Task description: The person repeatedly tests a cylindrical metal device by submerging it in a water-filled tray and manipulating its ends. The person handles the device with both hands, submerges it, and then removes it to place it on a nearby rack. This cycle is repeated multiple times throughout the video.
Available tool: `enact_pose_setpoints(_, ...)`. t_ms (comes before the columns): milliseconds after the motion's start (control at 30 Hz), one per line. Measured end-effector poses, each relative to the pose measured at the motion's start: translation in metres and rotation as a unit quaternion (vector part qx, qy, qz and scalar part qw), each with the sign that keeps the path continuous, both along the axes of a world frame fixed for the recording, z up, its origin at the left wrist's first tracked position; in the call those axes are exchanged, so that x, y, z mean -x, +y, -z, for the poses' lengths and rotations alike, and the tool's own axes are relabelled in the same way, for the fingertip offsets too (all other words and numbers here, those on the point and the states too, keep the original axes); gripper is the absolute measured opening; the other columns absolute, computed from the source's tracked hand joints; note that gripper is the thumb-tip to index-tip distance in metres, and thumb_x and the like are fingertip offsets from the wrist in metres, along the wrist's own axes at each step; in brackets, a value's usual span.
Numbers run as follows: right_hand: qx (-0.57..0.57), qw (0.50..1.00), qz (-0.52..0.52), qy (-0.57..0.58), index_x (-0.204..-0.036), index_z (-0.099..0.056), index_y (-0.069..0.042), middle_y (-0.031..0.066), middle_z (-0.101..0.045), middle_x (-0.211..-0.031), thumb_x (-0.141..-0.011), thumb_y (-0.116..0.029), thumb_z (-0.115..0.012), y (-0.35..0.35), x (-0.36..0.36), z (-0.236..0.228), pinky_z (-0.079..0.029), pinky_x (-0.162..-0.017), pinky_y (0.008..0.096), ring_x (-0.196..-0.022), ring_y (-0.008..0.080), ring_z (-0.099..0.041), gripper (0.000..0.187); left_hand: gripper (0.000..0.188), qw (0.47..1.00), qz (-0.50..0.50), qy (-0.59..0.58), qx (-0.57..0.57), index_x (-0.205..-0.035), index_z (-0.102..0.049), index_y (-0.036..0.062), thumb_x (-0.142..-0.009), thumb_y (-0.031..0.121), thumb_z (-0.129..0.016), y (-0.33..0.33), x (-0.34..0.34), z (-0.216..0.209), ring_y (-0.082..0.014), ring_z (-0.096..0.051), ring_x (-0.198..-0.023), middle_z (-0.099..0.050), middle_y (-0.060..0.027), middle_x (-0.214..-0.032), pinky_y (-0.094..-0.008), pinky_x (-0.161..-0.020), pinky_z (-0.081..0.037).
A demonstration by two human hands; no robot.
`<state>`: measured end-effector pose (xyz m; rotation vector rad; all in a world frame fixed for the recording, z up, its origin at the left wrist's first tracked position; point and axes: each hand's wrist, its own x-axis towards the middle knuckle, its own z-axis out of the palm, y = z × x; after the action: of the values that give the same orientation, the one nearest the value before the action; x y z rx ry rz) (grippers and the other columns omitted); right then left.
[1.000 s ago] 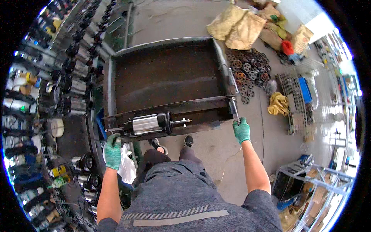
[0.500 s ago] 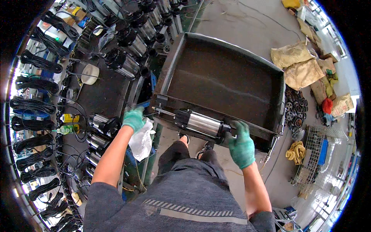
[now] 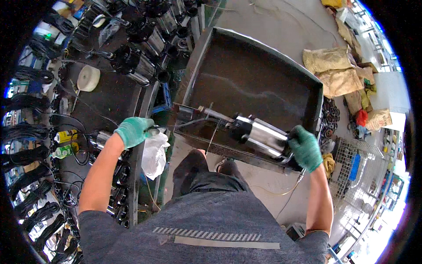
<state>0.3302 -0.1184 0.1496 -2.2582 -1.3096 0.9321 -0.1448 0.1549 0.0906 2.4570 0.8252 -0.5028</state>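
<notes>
A steel motor-like cylinder with black ends [image 3: 266, 137], possibly a pump, lies tilted over the near edge of a dark metal tank [image 3: 259, 75]. My right hand [image 3: 306, 148], in a green glove, is closed on its right black end. From its left end a thin metal shaft or fitting [image 3: 215, 113] sticks out. A black cable [image 3: 187, 124] runs from there to my left hand [image 3: 133, 132], also gloved in green, which is closed around it. Some dark, shiny piece shows at the left fingertips; its kind is unclear. Below that hand hangs a white plastic bag [image 3: 154, 154].
To the left, a dark bench [image 3: 105, 101] carries a white tape roll [image 3: 89, 78], a yellow bottle [image 3: 66, 136] and several steel cylinders. Coiled black cables [image 3: 26, 103] hang beyond it. At right lie brown sacks [image 3: 338, 79] and a wire cage [image 3: 343, 176].
The cylinder has moved right and its right end has tilted nearer to me. My right hand has closed on that end and moved right; my left hand has moved left with the cable.
</notes>
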Motion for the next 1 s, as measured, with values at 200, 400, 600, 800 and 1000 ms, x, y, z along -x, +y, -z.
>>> enact_pose_setpoints(200,0.009,0.985,-0.033,-0.170,-0.106,-0.063,-0.008,0.0219,-0.068,-0.096,-0.091,-0.015,-0.062,0.028,-0.044,0.007,-0.052,-0.076,0.0516,-0.093,0.0451,-0.066,0.016,0.023,0.968,0.011,-0.213,-0.133,-0.105,-0.069,0.0092,-0.095,0.029,-0.065,-0.003,-0.077,0.029,-0.0368,-0.068,-0.086,-0.070,-0.0140,-0.094,-0.0464,-0.075,-0.054)
enact_pose_setpoints(400,0.112,0.953,-0.059,-0.275,-0.114,-0.062,-0.012,0.0192,-0.070,-0.105,-0.090,-0.027,-0.065,0.073,-0.068,0.091,-0.054,-0.083,0.0517,-0.101,0.0432,-0.067,0.028,0.021,0.961,-0.002,-0.227,-0.155,-0.112,-0.070,0.0138,-0.095,0.024,-0.062,-0.003,-0.162,0.102,-0.0364,-0.069,-0.086,-0.071,-0.0138,-0.098,-0.0486,-0.075,-0.055)
enact_pose_setpoints(600,0.096,0.944,-0.059,-0.310,-0.130,-0.057,-0.012,0.0185,-0.064,-0.124,-0.090,-0.027,-0.066,0.086,-0.080,0.150,-0.055,-0.086,0.0519,-0.103,0.0424,-0.068,0.044,0.024,0.963,-0.146,-0.195,-0.113,-0.091,-0.072,0.0134,-0.094,0.035,-0.062,0.001,-0.189,0.128,-0.0380,-0.068,-0.079,-0.069,-0.0112,-0.087,-0.0493,-0.068,-0.054)
enact_pose_setpoints(800,0.094,0.954,-0.039,-0.282,-0.132,-0.054,-0.012,0.0177,-0.059,-0.133,-0.089,-0.025,-0.068,0.098,-0.081,0.194,-0.056,-0.084,0.0527,-0.103,0.0424,-0.068,0.046,0.030,0.961,-0.181,-0.137,-0.159,-0.085,-0.072,0.0120,-0.095,0.038,-0.060,0.001,-0.195,0.133,-0.0380,-0.068,-0.081,-0.071,-0.0122,-0.088,-0.0497,-0.070,-0.054)
enact_pose_setpoints(1000,0.042,0.963,-0.004,-0.266,-0.125,-0.056,-0.013,0.0170,-0.059,-0.129,-0.089,-0.022,-0.067,0.108,-0.077,0.230,-0.055,-0.079,0.0542,-0.095,0.0443,-0.068,0.039,0.034,0.970,-0.193,-0.056,-0.138,-0.087,-0.072,0.0116,-0.096,0.041,-0.057,-0.001,-0.200,0.132,-0.0388,-0.069,-0.086,-0.072,-0.0138,-0.092,-0.0508,-0.075,-0.055)
